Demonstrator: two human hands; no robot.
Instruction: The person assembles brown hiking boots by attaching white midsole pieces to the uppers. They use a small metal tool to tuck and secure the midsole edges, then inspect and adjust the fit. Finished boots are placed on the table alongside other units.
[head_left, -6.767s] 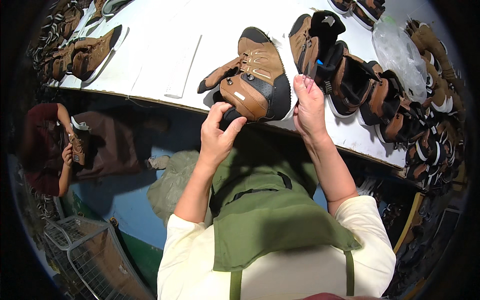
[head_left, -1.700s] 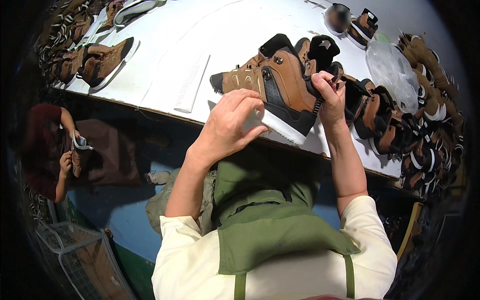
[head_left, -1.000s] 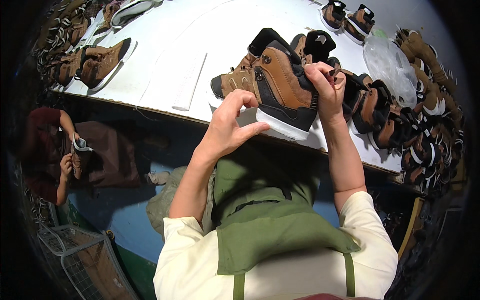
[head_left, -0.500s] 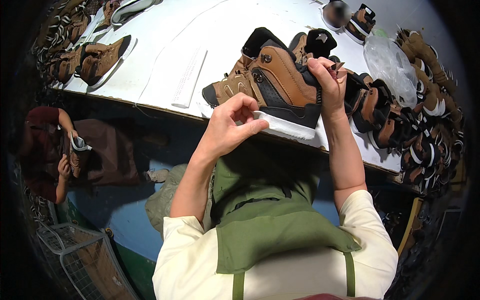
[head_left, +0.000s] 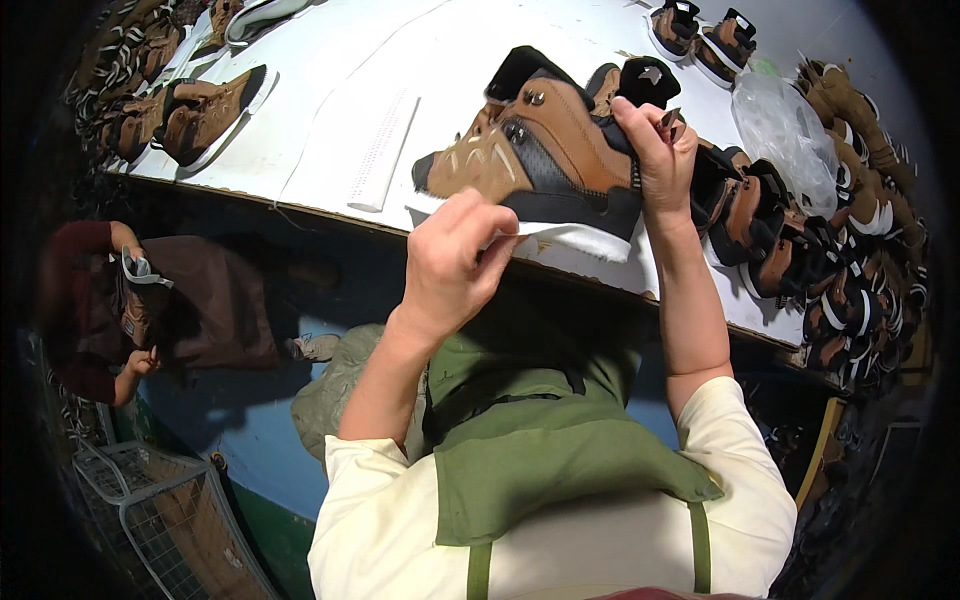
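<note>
A brown and black high-top boot (head_left: 570, 165) with a white sole edge is tilted on its side over the table's front edge, its toe to the left. My right hand (head_left: 655, 160) is closed at the back of its heel collar. A small dark pointed piece (head_left: 672, 124) sticks out from those fingers; its kind I cannot make out. Below the boot's middle, my left hand (head_left: 455, 255) is closed in a pinch on a thin white strip (head_left: 530, 231) along the sole edge. Another boot (head_left: 645, 82) stands behind, partly hidden.
On the white table (head_left: 390, 60) lie a white perforated strip (head_left: 384, 150), a thin cord and a clear plastic bag (head_left: 785, 140). Many boots crowd the right side (head_left: 770, 220) and the left end (head_left: 205, 115). At left a co-worker's hands hold a shoe (head_left: 140, 305); a wire cart (head_left: 165, 510) stands below.
My left fingers have closed from a loose curl into a tight pinch and lifted the strip's end slightly. The boot's toe has swung up a little. The co-worker's lower hand has moved down.
</note>
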